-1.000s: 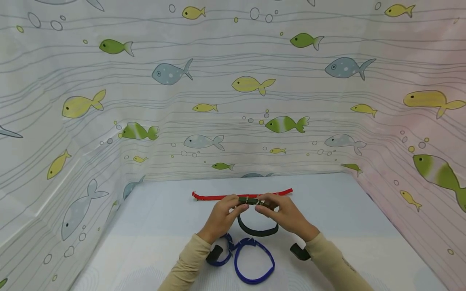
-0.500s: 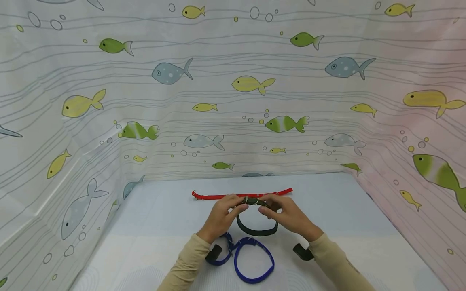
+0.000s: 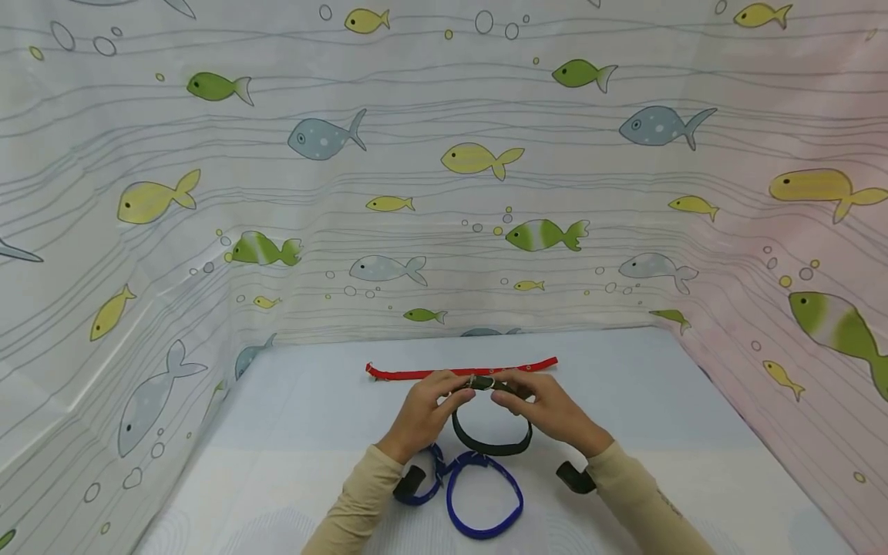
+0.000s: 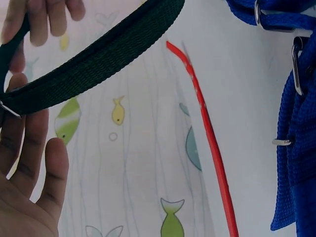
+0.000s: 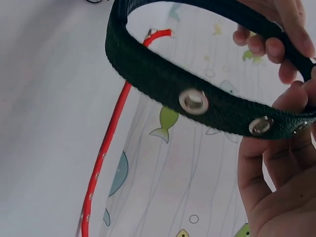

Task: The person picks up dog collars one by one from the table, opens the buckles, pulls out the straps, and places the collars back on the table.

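Note:
A dark green dog collar [image 3: 492, 449] hangs in a loop between my hands, over the middle of the table. My left hand [image 3: 423, 408] pinches its top part from the left, close to the metal fittings. From the right, my right hand [image 3: 551, 407] pinches the strap between thumb and fingers. In the left wrist view a metal ring sits on the green collar [image 4: 108, 61] at the fingertips. Metal eyelets line the green collar [image 5: 163, 89] in the right wrist view. The fingers partly hide the fastening.
A red collar [image 3: 409, 376] with eyelets lies stretched out behind the hands. Nearer, a blue collar [image 3: 485, 533] lies looped on the table [image 3: 277, 447], with another blue loop [image 3: 416, 502] beside it, partly behind the left wrist. Fish-patterned sheeting [image 3: 312, 208] encloses the table's back and sides.
My right hand has shifted slightly right, and the strap between the fingertips has turned a little. The green loop's bottom hangs slightly lower. The collars on the table stay put.

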